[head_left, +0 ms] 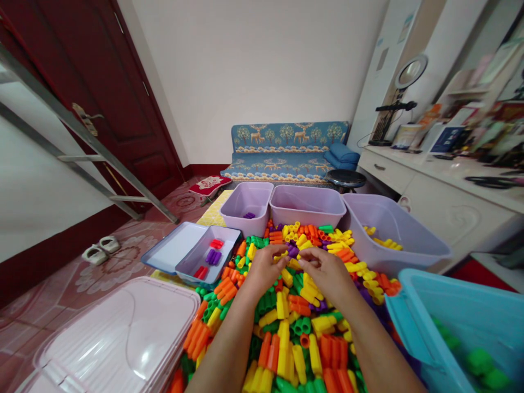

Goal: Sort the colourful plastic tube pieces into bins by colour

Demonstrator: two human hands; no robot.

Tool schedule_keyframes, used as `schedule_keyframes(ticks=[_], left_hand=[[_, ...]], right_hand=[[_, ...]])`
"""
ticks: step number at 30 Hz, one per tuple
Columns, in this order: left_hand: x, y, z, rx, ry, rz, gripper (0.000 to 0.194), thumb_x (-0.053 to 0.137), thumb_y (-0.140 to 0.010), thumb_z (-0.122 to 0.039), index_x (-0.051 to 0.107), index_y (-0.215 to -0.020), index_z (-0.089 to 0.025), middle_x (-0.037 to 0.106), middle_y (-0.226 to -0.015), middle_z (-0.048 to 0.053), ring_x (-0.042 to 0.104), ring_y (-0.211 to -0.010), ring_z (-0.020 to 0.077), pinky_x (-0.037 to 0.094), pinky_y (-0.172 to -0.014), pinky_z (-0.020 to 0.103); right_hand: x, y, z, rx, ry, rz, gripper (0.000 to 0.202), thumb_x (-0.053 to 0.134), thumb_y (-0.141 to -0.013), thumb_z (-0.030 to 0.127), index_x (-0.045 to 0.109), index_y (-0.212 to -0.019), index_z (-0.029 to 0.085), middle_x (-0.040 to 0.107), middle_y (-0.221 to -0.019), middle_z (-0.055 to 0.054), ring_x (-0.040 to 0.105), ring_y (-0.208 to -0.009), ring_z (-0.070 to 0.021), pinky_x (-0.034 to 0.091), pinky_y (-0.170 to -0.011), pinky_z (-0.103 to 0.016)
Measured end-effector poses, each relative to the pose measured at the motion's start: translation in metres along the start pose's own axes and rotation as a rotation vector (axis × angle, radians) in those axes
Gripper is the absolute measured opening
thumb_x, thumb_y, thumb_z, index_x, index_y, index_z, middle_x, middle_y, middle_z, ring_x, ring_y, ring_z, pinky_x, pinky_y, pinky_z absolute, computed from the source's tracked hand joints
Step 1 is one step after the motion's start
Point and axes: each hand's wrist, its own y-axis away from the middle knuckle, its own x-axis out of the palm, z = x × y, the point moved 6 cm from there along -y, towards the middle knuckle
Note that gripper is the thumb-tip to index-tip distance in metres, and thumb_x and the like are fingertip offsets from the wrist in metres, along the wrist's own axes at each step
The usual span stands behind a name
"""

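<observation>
My left hand and my right hand are close together over a heap of bullet-shaped plastic pieces in orange, yellow, green and purple. Fingers and thumbs on both hands curl inward in a pinch. Purple pieces show between the fingertips; whether they are held or lie in the heap behind, I cannot tell. Many pieces are joined side by side in short rows, such as an orange row near the front.
Behind the heap stand lilac bins: left, middle and right, the right one with yellow pieces. An open case holds red and purple rows. A turquoise bin is at right, a clear lid at left.
</observation>
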Motion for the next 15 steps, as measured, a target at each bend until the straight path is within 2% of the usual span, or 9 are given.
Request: schedule_keyframes(ticks=[3, 9, 13, 15], left_hand=[[0.002, 0.001, -0.006, 0.012, -0.077, 0.052, 0.025, 0.057, -0.082, -0.024, 0.070, -0.102, -0.017, 0.073, -0.100, 0.006, 0.067, -0.091, 0.0195, 0.052, -0.080, 0.029], [-0.018, 0.001, -0.010, 0.027, -0.362, -0.102, 0.027, 0.056, -0.082, -0.022, 0.070, -0.104, -0.018, 0.070, -0.104, 0.009, 0.063, -0.098, 0.0219, 0.047, -0.088, 0.032], [-0.016, 0.001, 0.000, -0.051, -0.430, -0.063, 0.024, 0.056, -0.079, -0.017, 0.072, -0.097, -0.021, 0.072, -0.095, 0.007, 0.065, -0.086, 0.0189, 0.047, -0.076, 0.027], [-0.012, 0.001, 0.001, -0.073, -0.410, -0.038, 0.019, 0.057, -0.079, -0.020, 0.073, -0.089, -0.021, 0.073, -0.084, 0.004, 0.065, -0.076, 0.0164, 0.045, -0.068, 0.024]], right_hand=[[-0.004, 0.001, 0.001, 0.005, 0.167, 0.029, 0.022, 0.056, -0.079, 0.033, 0.068, -0.093, 0.021, 0.071, -0.088, -0.005, 0.066, -0.078, -0.0193, 0.049, -0.074, -0.030], [0.004, 0.002, 0.005, -0.004, 0.272, 0.108, 0.022, 0.058, -0.078, 0.031, 0.069, -0.094, 0.020, 0.072, -0.086, -0.004, 0.066, -0.078, -0.0193, 0.047, -0.072, -0.028], [0.007, 0.003, 0.006, 0.001, 0.271, 0.121, 0.024, 0.058, -0.078, 0.031, 0.069, -0.096, 0.020, 0.072, -0.089, -0.005, 0.066, -0.081, -0.0191, 0.047, -0.073, -0.028], [0.008, 0.003, 0.006, -0.001, 0.279, 0.124, 0.024, 0.058, -0.078, 0.031, 0.070, -0.097, 0.020, 0.073, -0.088, -0.005, 0.066, -0.080, -0.0190, 0.046, -0.073, -0.027]])
